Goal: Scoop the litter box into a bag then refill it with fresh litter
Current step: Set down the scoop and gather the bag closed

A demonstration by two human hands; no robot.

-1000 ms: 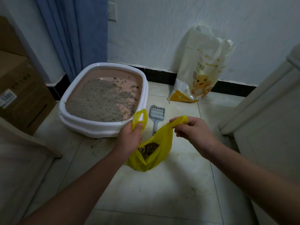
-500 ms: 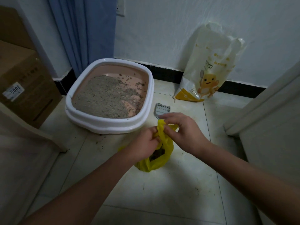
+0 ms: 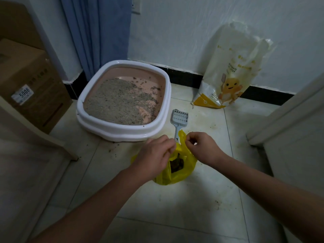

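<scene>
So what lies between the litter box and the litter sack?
In the head view, only bare floor tile separates the litter box from the litter sack; the scoop lies nearer the camera, outside that gap.

Dim indoor light, wide-angle edge distortion

litter box (image 3: 98, 123): white outer rim, dusty pink inner tray
litter (image 3: 115, 102): grey-beige, speckled with darker crumbs
scoop (image 3: 179, 120): pale grey, slotted grid pattern
bag (image 3: 177, 178): bright yellow, dark brown clumps inside
litter sack (image 3: 233, 71): cream-white, yellow bottom corner, orange-yellow cartoon figure, dark lettering
curtain (image 3: 98, 32): blue, vertical folds
floor (image 3: 175, 207): off-white tiles, dark specks
wall (image 3: 184, 28): white, black skirting
cardboard box (image 3: 31, 88): brown, white label with dark digits
</scene>
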